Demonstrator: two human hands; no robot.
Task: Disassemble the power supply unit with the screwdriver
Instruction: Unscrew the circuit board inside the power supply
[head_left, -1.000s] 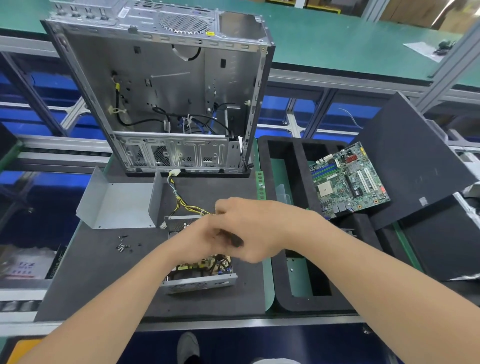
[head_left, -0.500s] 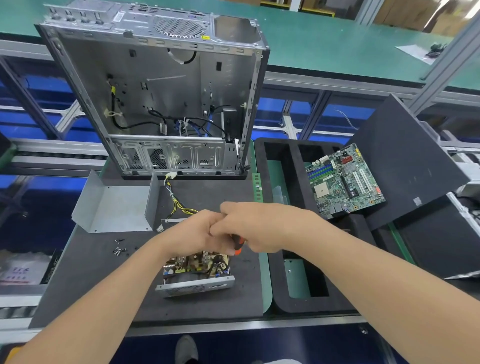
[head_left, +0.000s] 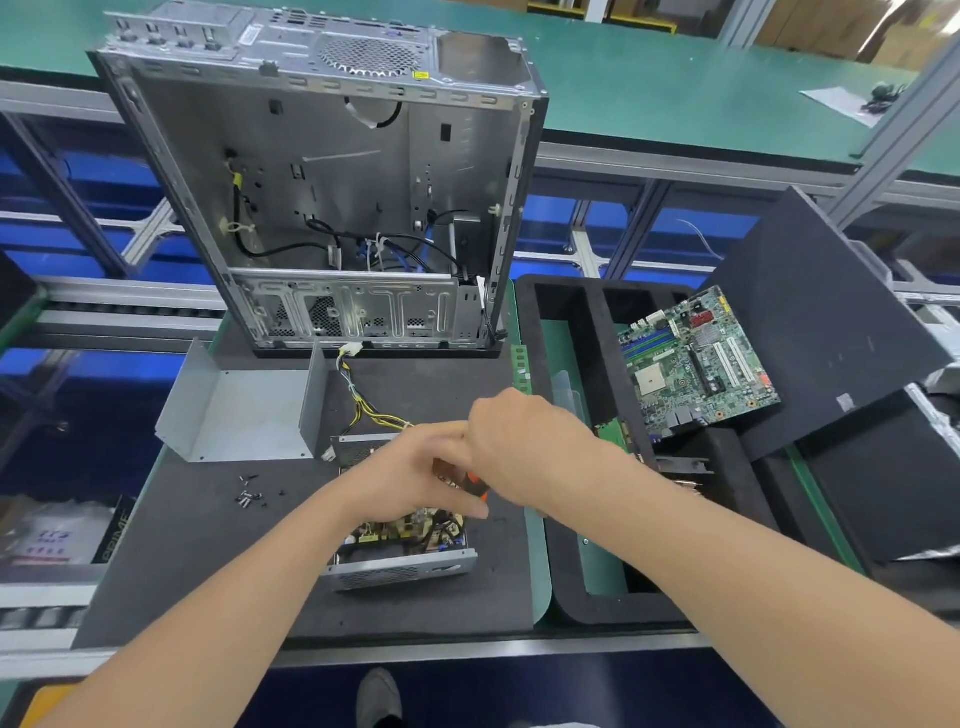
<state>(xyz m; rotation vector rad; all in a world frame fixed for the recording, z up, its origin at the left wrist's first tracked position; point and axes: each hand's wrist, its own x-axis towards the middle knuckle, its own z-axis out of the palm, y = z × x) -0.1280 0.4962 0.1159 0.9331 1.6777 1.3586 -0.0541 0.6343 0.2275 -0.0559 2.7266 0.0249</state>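
Working over the opened power supply unit (head_left: 400, 551), which is lying on the dark mat (head_left: 182, 561) near the front edge of the table, the right hand (head_left: 524, 452) is gripping the screwdriver (head_left: 475, 483), its orange-and-black handle peeking out below the curled fingers. The left hand (head_left: 410, 478) is pressing in close beside it with its fingers bent down toward the circuit board. Whether they are pinching the shaft or some part I cannot tell (the tip itself is hidden).

The risk here is a slip. With the tip out of sight, it may be sitting badly in a screw head, and a skid would be gouging the board or jabbing the left fingers. Neither hand is plainly bracing the housing, so the unit could be sliding under torque. A freed screw could also be dropping among the components.

The grey metal cover (head_left: 234, 415) is lying to the left, with loose screws (head_left: 252, 493) scattered just in front of it. A stripped computer case (head_left: 322, 182) is standing behind. A black foam tray (head_left: 571, 597) is sitting to the right, with a motherboard (head_left: 696, 364) leaning in it. A green-topped bench (head_left: 649, 88) and aluminium framing are filling the background.
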